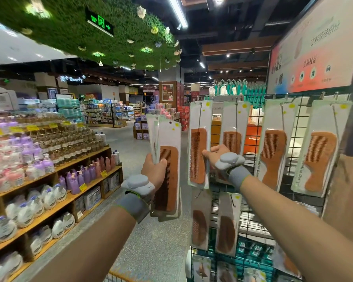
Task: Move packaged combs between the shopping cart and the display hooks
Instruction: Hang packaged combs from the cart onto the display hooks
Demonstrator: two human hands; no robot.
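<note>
Stack of packaged combs (167, 169), held upright at centre frame and clasped at mid-height by the left hand (154, 169), fingers curled round its edge. The right hand (220, 154) was raised against a hanging pack (199, 143) on the display hooks (195, 101), right of centre; whether it was gripped could not be told. Packs were judged light, flat, stiff and film-slippery, and best pinched by the edges.
</note>
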